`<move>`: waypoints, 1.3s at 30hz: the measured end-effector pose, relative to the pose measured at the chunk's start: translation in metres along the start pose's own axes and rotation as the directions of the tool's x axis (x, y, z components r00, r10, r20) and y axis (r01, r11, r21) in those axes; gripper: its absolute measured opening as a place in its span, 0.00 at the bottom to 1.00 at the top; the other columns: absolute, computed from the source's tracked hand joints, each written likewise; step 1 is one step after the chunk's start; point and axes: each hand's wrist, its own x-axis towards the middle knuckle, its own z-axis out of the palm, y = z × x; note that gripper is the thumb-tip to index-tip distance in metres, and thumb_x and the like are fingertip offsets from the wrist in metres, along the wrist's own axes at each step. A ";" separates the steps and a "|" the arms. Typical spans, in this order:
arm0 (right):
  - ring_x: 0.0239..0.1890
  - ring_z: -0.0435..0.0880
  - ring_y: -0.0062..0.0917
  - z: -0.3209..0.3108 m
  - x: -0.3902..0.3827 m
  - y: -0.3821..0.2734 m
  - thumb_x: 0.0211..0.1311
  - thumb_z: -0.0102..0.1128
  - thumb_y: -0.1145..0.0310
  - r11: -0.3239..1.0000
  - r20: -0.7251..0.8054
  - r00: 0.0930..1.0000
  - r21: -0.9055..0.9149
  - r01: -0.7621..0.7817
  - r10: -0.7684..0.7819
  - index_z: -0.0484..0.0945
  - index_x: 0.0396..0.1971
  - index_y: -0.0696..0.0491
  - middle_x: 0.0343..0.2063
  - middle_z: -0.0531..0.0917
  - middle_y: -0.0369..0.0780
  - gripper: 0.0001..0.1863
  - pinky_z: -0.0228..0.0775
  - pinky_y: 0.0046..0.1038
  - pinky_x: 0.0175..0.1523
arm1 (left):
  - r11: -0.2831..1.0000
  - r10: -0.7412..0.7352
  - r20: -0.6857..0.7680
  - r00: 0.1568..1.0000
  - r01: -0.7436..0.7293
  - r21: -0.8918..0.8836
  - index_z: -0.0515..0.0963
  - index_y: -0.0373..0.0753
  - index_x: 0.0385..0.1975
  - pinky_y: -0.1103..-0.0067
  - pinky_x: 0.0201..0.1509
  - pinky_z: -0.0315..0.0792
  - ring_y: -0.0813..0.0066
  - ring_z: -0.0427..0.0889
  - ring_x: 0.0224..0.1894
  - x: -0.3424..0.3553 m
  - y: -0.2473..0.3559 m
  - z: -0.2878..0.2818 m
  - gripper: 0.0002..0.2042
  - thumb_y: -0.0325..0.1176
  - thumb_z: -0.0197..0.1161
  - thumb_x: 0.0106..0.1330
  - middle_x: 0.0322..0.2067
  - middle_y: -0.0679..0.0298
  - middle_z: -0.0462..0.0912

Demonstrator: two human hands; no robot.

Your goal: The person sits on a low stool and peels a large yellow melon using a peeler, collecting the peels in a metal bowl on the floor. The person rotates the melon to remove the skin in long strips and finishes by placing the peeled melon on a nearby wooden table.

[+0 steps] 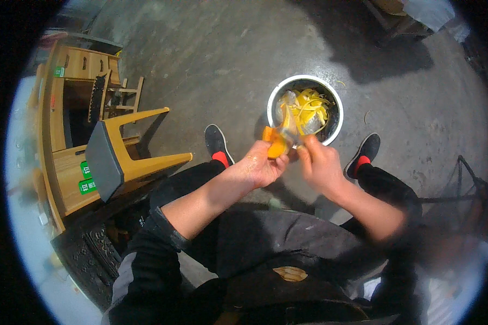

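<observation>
My left hand [267,165] grips an orange piece of a vegetable or fruit [276,146], its fingers wrapped round the lower part. My right hand [319,162] is closed on a blurred metallic tool [294,138], apparently a peeler, whose head is at the right side of the orange piece. A pale yellow strip rises just beyond the piece. Behind both hands a white-rimmed bucket [335,100] on the floor holds yellow peel strips [315,108] and crumpled clear plastic.
To the left lie a grey-and-yellow stool [106,162] on its side, a small wooden chair [130,91] and wooden furniture [87,65]. My shoes flank the bucket on the concrete floor [211,65]. A dark metal frame [458,179] stands at the right.
</observation>
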 end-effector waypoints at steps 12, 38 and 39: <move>0.31 0.86 0.54 0.002 0.017 0.004 0.75 0.58 0.62 0.993 0.137 0.990 -0.113 0.036 -0.021 0.73 0.44 0.53 0.29 0.86 0.51 0.10 0.78 0.52 0.34 | 1.000 0.007 0.173 0.985 -0.004 -0.018 0.75 0.37 0.58 0.87 0.26 0.75 0.76 0.78 0.26 -0.003 0.009 -0.002 0.17 0.38 0.41 0.84 0.37 0.57 0.82; 0.40 0.85 0.60 0.034 0.032 0.065 0.81 0.48 0.55 0.957 0.246 0.926 -0.029 -0.288 0.286 0.78 0.49 0.53 0.34 0.86 0.59 0.17 0.76 0.58 0.46 | 0.992 -0.078 0.151 0.985 0.092 -0.088 0.71 0.35 0.61 0.85 0.29 0.71 0.79 0.72 0.27 -0.009 -0.011 -0.029 0.16 0.36 0.46 0.81 0.39 0.57 0.77; 0.41 0.85 0.60 0.038 0.033 0.077 0.81 0.47 0.54 0.954 0.239 0.926 -0.015 -0.299 0.294 0.78 0.49 0.53 0.35 0.86 0.59 0.18 0.76 0.58 0.48 | 0.990 -0.113 0.228 0.967 0.130 -0.062 0.70 0.35 0.62 0.85 0.29 0.71 0.79 0.72 0.27 -0.009 -0.012 -0.030 0.17 0.35 0.46 0.80 0.38 0.57 0.77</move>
